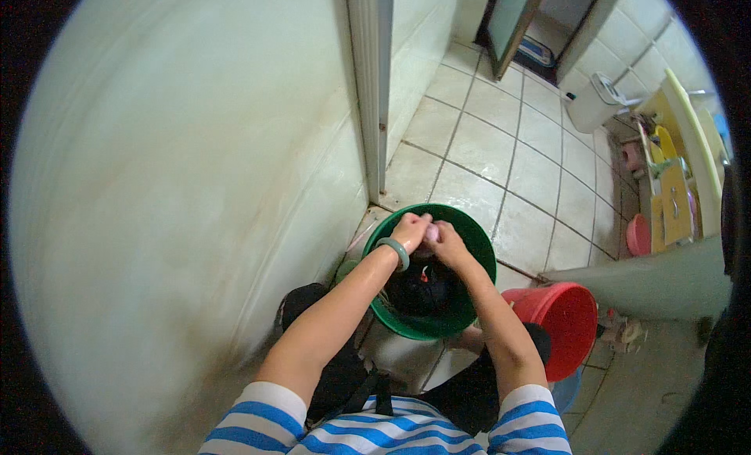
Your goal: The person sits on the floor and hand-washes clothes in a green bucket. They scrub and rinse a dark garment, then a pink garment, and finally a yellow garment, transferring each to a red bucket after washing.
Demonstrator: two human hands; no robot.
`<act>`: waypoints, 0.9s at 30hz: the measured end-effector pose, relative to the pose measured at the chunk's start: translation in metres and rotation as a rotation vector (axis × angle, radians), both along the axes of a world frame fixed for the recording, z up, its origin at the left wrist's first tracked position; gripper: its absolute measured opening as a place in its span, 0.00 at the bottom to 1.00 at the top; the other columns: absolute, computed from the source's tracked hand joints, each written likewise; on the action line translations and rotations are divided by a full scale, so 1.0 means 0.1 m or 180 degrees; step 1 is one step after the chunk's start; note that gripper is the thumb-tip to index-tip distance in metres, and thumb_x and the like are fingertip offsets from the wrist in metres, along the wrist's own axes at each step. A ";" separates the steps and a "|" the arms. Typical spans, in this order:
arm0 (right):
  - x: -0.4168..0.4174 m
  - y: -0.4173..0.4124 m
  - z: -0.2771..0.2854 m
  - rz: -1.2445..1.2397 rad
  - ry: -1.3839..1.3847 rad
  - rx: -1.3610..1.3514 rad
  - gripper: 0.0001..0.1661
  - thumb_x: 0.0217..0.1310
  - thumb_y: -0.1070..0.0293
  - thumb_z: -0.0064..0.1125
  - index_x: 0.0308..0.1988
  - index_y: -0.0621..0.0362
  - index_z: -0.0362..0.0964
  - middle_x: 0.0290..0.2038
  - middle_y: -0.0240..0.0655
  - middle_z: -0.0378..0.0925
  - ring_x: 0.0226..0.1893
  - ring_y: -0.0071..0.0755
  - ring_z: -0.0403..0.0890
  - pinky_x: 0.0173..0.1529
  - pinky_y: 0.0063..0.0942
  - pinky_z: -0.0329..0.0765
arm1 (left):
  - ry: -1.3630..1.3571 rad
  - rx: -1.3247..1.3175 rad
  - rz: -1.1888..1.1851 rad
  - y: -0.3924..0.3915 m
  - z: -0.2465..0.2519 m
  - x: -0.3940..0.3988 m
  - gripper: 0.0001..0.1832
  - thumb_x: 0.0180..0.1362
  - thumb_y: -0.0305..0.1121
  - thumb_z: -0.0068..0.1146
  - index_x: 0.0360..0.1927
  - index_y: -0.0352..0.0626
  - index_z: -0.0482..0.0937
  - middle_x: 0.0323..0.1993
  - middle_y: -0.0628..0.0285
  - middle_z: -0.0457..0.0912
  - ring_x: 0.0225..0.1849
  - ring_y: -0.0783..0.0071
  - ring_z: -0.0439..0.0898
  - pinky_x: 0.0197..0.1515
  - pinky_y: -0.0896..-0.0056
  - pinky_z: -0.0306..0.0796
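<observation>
A green plastic basin (484,255) stands on the tiled floor before me, between my knees. Dark wet cloth (419,291), with a small red and white patch, lies in it. Over the basin's far half, my left hand (410,231) and my right hand (450,245) meet around a small pale pink item (432,233). Fingers hide much of that item; whether it is cloth or soap I cannot tell. A pale green bangle (394,253) circles my left wrist.
A red plastic bucket (566,332) tilts beside my right knee, with a blue container (567,390) partly behind it. Close on my left rises a pale wall (205,191). Farther off are a white bin (595,103), a yellow cabinet (675,206) and an open door (510,27).
</observation>
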State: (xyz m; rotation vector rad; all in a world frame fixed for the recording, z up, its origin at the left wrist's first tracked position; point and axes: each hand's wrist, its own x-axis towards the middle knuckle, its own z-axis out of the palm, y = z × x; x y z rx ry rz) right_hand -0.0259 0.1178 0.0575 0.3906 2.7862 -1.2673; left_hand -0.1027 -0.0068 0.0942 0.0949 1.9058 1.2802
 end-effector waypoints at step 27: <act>0.12 -0.27 0.06 -0.2305 -0.0154 0.0337 0.23 0.52 0.47 0.48 0.34 0.57 0.70 0.31 0.52 0.75 0.34 0.56 0.76 0.39 0.45 0.71 | -0.2475 0.2171 0.1107 0.00 -0.68 0.21 0.15 0.61 0.44 0.39 0.38 0.46 0.72 0.40 0.63 0.76 0.41 0.72 0.76 0.44 0.68 0.72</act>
